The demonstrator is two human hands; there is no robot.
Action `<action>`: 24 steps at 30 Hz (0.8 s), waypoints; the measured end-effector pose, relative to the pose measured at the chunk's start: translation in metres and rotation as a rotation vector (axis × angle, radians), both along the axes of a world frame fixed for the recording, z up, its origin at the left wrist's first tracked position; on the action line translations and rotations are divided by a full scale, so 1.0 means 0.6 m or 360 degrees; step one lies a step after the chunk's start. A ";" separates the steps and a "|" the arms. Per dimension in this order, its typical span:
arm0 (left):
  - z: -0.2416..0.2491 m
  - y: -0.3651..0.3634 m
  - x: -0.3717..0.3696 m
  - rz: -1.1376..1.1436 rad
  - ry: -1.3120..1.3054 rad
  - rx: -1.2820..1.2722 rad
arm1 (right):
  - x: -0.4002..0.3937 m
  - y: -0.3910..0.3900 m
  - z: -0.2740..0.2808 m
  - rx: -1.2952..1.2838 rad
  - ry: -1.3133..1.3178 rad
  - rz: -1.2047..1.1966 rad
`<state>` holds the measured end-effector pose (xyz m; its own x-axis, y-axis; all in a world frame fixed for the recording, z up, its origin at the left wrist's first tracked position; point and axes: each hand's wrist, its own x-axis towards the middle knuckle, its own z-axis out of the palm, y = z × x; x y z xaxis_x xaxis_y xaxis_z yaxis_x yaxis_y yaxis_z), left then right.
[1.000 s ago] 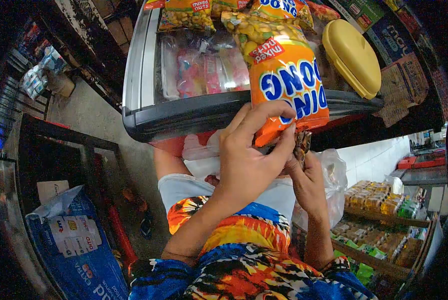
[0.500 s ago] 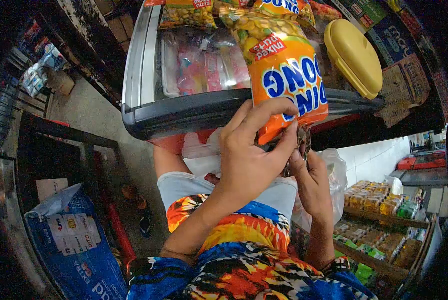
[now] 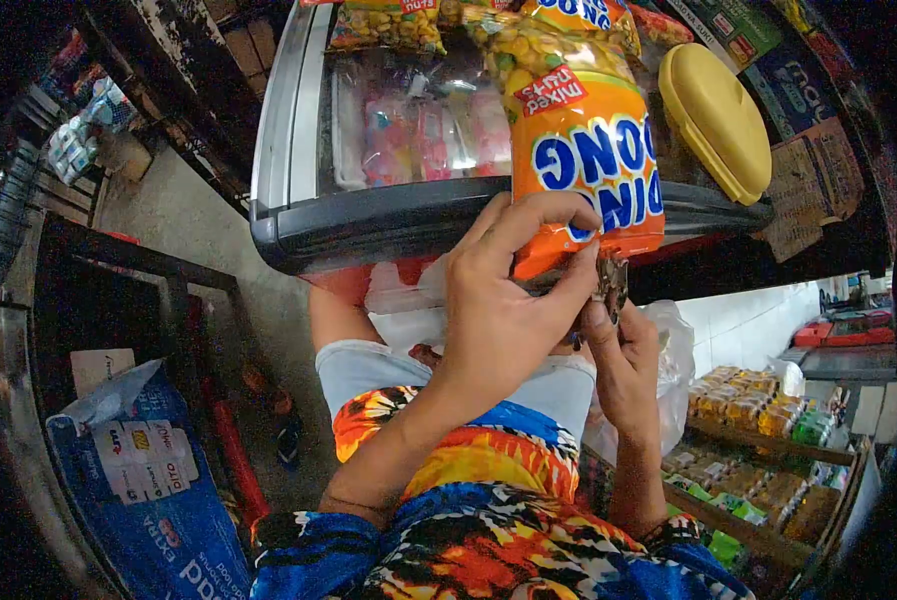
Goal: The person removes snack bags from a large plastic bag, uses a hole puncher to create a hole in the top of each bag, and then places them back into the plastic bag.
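An orange bag of Ding Dong mixed nuts (image 3: 580, 150) appears upside down in front of me, its far part over the glass-topped freezer. My left hand (image 3: 513, 270) is closed on the bag's near end, thumb and forefinger pinching the orange edge. Close beside it, my right hand (image 3: 623, 360) pinches a dark, shiny, crumpled strip (image 3: 611, 282) at that same end. A see-through plastic bag (image 3: 676, 350) hangs behind my right hand.
The freezer's black rim (image 3: 378, 228) runs across in front of me. More nut bags (image 3: 388, 25) and a yellow lidded container (image 3: 716, 120) lie on its top. Shelves of bottles (image 3: 758, 400) stand right, a blue printed sack (image 3: 158, 490) left.
The view has shifted slightly, so the freezer and bag sit a little further right. Both hands keep their pinch at the bag's near end; the dark strip shows more clearly.
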<state>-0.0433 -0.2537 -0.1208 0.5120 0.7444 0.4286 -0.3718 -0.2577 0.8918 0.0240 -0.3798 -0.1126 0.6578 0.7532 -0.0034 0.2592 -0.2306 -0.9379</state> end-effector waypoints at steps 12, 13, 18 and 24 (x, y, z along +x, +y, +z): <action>0.001 -0.006 -0.001 0.0028 0.0080 0.0065 | -0.004 -0.001 -0.001 -0.0076 -0.0059 -0.0036; 0.000 -0.007 0.001 0.0027 0.0082 0.0066 | -0.004 -0.002 -0.004 -0.0060 -0.0028 -0.0035; -0.004 -0.007 0.002 0.0034 0.0082 0.0040 | 0.001 -0.005 -0.009 -0.0103 -0.0009 -0.0029; -0.009 -0.005 -0.001 -0.0048 0.0106 0.0086 | 0.000 -0.004 -0.020 -0.0053 0.0041 -0.0047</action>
<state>-0.0437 -0.2565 -0.1260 0.5625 0.7049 0.4321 -0.3205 -0.2959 0.8999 0.0243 -0.3824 -0.1248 0.6793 0.7325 -0.0451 0.2279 -0.2689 -0.9358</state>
